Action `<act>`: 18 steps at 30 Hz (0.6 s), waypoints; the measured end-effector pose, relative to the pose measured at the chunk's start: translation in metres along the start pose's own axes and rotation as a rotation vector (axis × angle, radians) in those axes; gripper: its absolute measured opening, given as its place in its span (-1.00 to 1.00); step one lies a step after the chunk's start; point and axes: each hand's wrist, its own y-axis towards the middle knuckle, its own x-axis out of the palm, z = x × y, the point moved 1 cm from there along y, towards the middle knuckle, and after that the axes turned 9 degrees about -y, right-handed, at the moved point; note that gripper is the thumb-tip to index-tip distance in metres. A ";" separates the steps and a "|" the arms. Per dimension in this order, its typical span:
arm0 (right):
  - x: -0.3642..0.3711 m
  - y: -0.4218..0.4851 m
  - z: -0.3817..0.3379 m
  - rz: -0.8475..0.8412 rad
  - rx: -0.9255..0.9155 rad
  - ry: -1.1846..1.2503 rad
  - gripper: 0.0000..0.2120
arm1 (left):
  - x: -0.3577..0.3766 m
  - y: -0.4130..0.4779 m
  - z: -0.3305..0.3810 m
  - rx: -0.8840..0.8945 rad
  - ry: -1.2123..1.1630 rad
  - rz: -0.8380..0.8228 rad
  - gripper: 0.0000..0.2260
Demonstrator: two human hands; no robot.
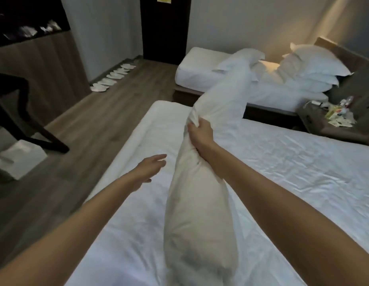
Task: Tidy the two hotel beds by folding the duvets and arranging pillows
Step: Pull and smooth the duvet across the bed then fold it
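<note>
On the floor (pixel 101 120) at the far left, a row of white slippers (pixel 113 78) lines the wall. Moving right, the left hand (pixel 150 168) hovers over the left part of the near bed (pixel 293 172). Its fingers are straight and spread, holding nothing, and it reaches toward the pillow (pixel 200 203). The pillow is held up on end over the middle of the near bed. The right hand (pixel 200 137) clutches a bunch of its cover high up, fingers curled tightly into the cloth. The pillow's upper end overlaps the far bed in this view, so I cannot tell exactly where it stops.

The near bed shows a bare, wrinkled sheet with no pillow at its head. A long white ridge of bedding (pixel 136 129) lies along its left edge. It may be a folded duvet, though I cannot be sure.

On the far bed (pixel 196 67), a loose heap of bedding (pixel 247 56) sits in the middle, seemingly unfolded. A stack of pillows (pixel 311 69) leans at its head end. A small worktop (pixel 309 118) with clutter stands between the beds' heads.

My judgement is that the task is partway along. The pillows still need setting out on both beds, and the far duvet still needs folding.
</note>
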 end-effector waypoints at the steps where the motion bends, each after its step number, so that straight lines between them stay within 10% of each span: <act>1: 0.029 0.002 -0.015 -0.026 -0.002 -0.003 -0.63 | -0.022 0.000 0.000 -0.009 0.004 0.008 -0.62; 8: 0.185 0.002 -0.028 -0.564 0.127 -0.013 -0.40 | -0.130 0.009 -0.051 -0.098 -0.107 0.169 -0.71; 18: 0.137 -0.046 0.038 -0.619 -0.070 -0.421 -0.49 | -0.118 -0.011 -0.098 0.017 0.141 0.200 -0.56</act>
